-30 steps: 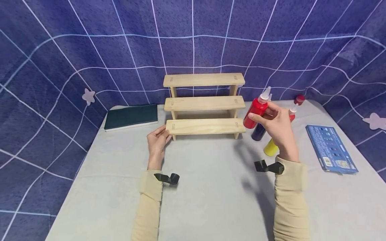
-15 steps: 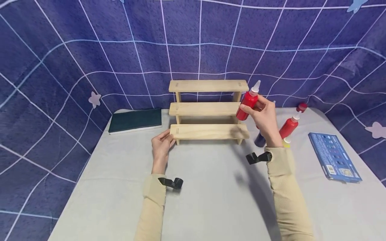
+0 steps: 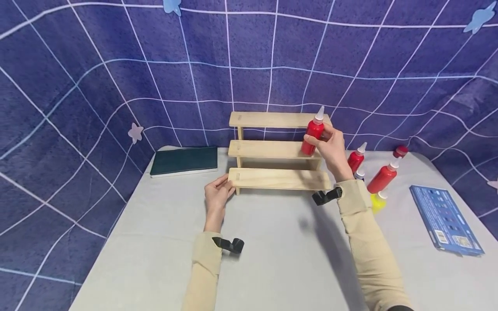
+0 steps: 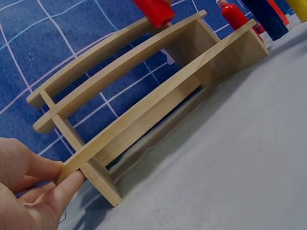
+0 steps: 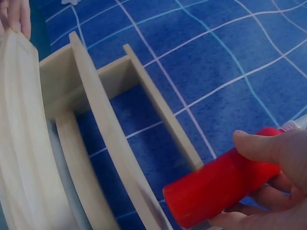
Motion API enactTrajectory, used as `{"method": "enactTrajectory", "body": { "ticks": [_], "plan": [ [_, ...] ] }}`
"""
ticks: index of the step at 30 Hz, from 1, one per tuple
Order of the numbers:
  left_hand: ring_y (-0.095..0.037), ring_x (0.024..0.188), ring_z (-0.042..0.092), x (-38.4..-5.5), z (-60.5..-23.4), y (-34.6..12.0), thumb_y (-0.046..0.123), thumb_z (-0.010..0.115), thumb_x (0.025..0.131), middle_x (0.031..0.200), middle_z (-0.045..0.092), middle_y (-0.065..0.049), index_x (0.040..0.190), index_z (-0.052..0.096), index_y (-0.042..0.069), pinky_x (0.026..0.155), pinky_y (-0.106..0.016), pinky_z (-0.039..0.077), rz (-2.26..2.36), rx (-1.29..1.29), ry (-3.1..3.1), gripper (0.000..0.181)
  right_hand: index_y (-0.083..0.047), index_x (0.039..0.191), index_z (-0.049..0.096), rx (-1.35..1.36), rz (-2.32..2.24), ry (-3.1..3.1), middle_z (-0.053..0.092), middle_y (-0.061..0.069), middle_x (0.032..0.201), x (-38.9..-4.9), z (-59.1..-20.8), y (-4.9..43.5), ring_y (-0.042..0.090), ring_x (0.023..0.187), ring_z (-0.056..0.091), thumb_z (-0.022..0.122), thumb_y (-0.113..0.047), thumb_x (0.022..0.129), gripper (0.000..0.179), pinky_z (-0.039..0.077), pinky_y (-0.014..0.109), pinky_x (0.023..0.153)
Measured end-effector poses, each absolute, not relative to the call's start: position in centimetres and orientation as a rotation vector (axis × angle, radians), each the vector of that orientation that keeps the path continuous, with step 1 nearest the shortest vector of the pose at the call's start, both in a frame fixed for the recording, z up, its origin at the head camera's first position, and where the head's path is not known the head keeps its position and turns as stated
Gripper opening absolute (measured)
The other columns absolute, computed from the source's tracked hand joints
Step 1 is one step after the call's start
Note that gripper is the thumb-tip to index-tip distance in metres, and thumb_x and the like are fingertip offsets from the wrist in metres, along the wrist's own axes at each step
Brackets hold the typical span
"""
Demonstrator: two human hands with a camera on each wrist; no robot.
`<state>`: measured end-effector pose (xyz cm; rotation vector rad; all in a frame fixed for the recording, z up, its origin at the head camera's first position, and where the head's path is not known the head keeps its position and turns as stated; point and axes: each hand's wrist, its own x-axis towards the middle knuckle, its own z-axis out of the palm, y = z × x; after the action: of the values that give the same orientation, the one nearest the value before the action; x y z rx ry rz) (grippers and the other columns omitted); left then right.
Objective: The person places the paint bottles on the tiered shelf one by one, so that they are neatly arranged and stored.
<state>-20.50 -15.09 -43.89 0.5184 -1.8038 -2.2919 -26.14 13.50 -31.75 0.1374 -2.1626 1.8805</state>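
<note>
A three-tier wooden rack [image 3: 268, 149] stands at the back of the table. My left hand [image 3: 218, 194] pinches the left end of its lowest board, thumb and fingers on the edge, as the left wrist view also shows. My right hand [image 3: 333, 150] grips a red squeeze bottle [image 3: 313, 136] with a white pointed nozzle, slightly tilted. In the head view the bottle is in front of the right part of the middle and top boards. In the right wrist view its base [image 5: 180, 211] appears close to the boards; whether it touches one I cannot tell.
Right of the rack stand more bottles: a red one [image 3: 355, 160], another red one [image 3: 382, 179], a yellow one [image 3: 377, 202] and a dark blue one [image 4: 266, 18]. A red cap-like item [image 3: 400, 151], a blue box [image 3: 446, 219] and a dark green book [image 3: 184, 161] lie around.
My right hand has carried the red bottle leftward from beside the rack to over its right part. The left hand keeps its hold on the lowest board. The head view has shifted.
</note>
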Motion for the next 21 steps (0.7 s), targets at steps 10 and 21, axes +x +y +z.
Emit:
{"method": "enactTrajectory", "body": {
  "ticks": [10, 21],
  "plan": [
    [-0.028, 0.106, 0.064, -20.4, -44.0, -15.1, -0.008, 0.060, 0.091, 0.122, 0.060, -0.029, 0.126, 0.060, -0.008, 0.090, -0.030, 0.057, -2.282, 0.526, -1.813, 0.035, 0.005, 0.122, 0.062, 0.096, 1.848, -2.213, 0.067, -0.015, 0.087, -27.0, -32.4, 13.2, 0.003, 0.089, 0.060, 0.074, -0.003, 0.083, 0.041, 0.048, 0.016, 0.082],
    [-0.030, 0.110, 0.061, -20.4, -43.8, -15.1, -0.009, 0.058, 0.091, 0.123, 0.058, -0.030, 0.127, 0.059, -0.009, 0.093, -0.033, 0.056, -2.286, 0.516, -1.803, 0.036, 0.003, 0.122, 0.062, 0.068, 1.782, -2.263, 0.069, 0.000, 0.098, -27.6, -32.7, 13.0, 0.004, 0.087, 0.059, 0.074, -0.005, 0.084, 0.040, 0.049, 0.017, 0.076]
  ]
}}
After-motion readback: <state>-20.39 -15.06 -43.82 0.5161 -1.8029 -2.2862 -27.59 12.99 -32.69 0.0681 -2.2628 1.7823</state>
